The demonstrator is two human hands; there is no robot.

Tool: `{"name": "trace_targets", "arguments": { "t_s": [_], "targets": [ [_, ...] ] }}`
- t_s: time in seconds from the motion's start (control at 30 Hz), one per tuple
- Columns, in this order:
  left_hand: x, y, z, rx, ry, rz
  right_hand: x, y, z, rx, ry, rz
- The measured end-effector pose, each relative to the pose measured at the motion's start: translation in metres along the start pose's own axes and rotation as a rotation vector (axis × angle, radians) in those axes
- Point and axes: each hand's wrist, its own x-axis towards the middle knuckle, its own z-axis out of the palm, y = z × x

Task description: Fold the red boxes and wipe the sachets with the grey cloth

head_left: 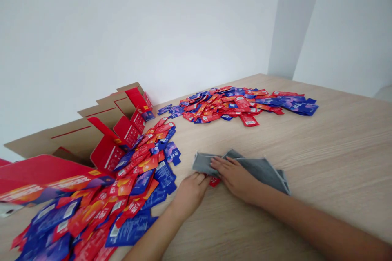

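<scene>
A grey cloth (257, 168) lies folded and crumpled on the wooden table (324, 138). My right hand (234, 175) rests on top of it, palm down with the fingers stretched toward its left part. Just to the left, my left hand (191, 191) has its fingers bent at the near edge of the cloth; its fingertips are partly hidden. A small red packet (214, 181) shows between the two hands, partly under the cloth. Whether the left fingers grip the packet or the cloth edge cannot be made out.
Red and blue packets (131, 179) are heaped along the left side. Another heap of packets (226, 104) lies at the back near the wall. Open red and brown cardboard boxes (107, 151) stand at the left, against the white wall (153, 28).
</scene>
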Motion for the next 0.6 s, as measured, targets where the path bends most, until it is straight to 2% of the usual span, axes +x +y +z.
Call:
{"name": "trace_targets", "arguments": {
  "t_s": [0.07, 0.13, 0.17, 0.23, 0.3, 0.33, 0.37, 0.43, 0.47, 0.53, 0.6],
  "targets": [
    [0.0, -0.009, -0.009, -0.179, 0.064, -0.098, 0.004, 0.022, -0.003, -0.074, 0.032, 0.124],
    [-0.001, -0.026, -0.022, -0.443, 0.2, -0.33, 0.006, 0.041, -0.008, -0.11, 0.069, 0.197],
    [-0.001, -0.036, -0.03, -0.597, 0.31, -0.487, 0.006, 0.046, -0.009, -0.115, 0.083, 0.205],
    [-0.002, -0.057, -0.043, -0.9, 0.627, -0.777, 0.005, 0.049, -0.01, -0.119, 0.1, 0.192],
    [0.001, -0.071, -0.048, -1.15, 0.915, -0.935, 0.004, 0.043, -0.009, -0.132, 0.103, 0.166],
    [0.005, -0.075, -0.046, -1.244, 0.971, -0.969, 0.004, 0.038, -0.008, -0.139, 0.102, 0.156],
    [0.012, -0.077, -0.042, -1.314, 0.946, -0.989, 0.004, 0.034, -0.008, -0.143, 0.099, 0.149],
    [0.032, -0.076, -0.026, -1.359, 0.739, -0.989, 0.004, 0.027, -0.01, -0.134, 0.088, 0.148],
    [0.046, -0.075, -0.016, -1.312, 0.629, -0.961, 0.005, 0.024, -0.012, -0.12, 0.08, 0.152],
    [0.081, -0.077, 0.004, -1.008, 0.455, -0.867, 0.005, 0.021, -0.018, -0.081, 0.057, 0.158],
    [0.122, -0.084, 0.022, -0.635, 0.335, -0.763, 0.006, 0.018, -0.024, -0.036, 0.033, 0.149]
  ]
}}
